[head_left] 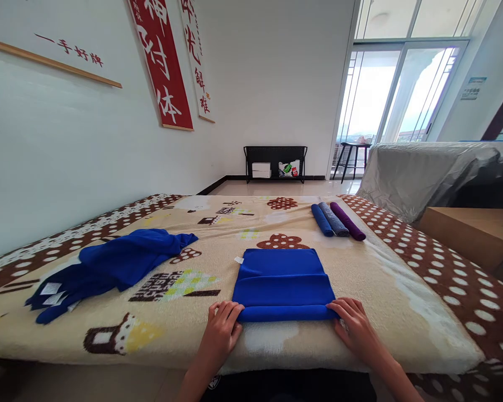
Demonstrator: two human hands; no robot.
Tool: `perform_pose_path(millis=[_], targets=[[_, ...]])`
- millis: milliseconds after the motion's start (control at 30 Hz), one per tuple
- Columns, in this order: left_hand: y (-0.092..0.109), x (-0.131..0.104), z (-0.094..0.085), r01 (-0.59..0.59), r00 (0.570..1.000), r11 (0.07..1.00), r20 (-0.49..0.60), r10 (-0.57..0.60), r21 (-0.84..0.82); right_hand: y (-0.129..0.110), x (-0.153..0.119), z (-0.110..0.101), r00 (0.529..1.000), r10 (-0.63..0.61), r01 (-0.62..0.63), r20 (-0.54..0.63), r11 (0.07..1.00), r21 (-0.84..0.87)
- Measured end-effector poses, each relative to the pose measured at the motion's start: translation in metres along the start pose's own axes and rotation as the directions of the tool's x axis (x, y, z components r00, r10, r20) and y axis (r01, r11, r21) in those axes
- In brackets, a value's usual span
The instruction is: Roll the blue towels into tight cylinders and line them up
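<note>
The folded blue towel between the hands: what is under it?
The folded blue towel lies on a patterned blanket with brown dotted borders. The left hand and right hand touch its near corners. The blanket's pattern beneath the towel is covered.

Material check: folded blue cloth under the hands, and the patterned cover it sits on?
Folded blue cloth: looks like microfibre or soft terry, matte, with a fine nap; it folds in thick, rounded layers and has a small white tag at one corner. Both the left hand and right hand press its near edge. Patterned cover: seemingly plush fleece blanket, fuzzy surface, printed cartoon motifs, dotted brown border.
</note>
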State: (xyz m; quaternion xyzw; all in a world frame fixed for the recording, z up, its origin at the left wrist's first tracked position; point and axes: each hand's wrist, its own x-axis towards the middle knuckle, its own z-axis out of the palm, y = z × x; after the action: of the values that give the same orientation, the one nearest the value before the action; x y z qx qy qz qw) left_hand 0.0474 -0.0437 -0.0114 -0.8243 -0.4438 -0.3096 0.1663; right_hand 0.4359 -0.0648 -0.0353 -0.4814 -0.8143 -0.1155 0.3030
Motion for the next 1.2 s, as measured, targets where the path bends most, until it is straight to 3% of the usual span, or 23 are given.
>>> perform_pose_path(millis=[1200], targets=[[-0.0015,-0.0035,0.0064,0.032,0.999,0.995,0.016,-0.031,-0.093,-0.0002,-0.002,0.0067,1.0,0.002,-0.001,-0.03,0.998,0.064]])
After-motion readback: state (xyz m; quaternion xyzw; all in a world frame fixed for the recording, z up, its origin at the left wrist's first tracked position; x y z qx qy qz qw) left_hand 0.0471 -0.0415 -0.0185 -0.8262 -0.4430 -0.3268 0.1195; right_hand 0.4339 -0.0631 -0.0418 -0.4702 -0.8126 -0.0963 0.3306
